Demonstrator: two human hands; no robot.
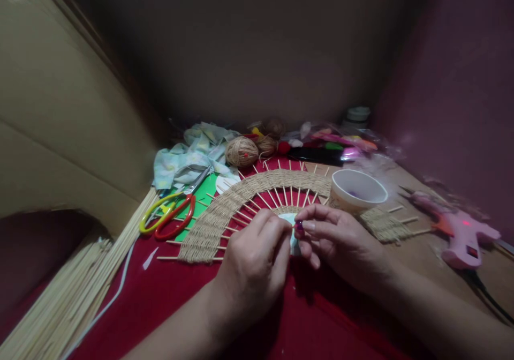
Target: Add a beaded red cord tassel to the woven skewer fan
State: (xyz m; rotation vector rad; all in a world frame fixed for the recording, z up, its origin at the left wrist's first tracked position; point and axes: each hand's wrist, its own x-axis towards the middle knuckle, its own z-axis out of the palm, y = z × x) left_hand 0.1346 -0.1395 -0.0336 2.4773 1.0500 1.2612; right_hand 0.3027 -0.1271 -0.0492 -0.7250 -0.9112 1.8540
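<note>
A small dark purple bead sits between the thumb and fingertips of my right hand. My left hand is closed in a pinch right beside it. A thin orange-brown tip shows between the two hands, but my fingers hide most of what the left hand grips. Behind both hands lies a fan-shaped weaving of tan twine over thin sticks, on red cloth. A pale piece lies under my fingertips. Beyond my right hand stands a white bowl with something purple inside.
Scissors with yellow and red handles lie left, near crumpled printed cloth. Twine balls sit at the back. A pink glue gun rests right, past a small woven piece. Long sticks lie at left.
</note>
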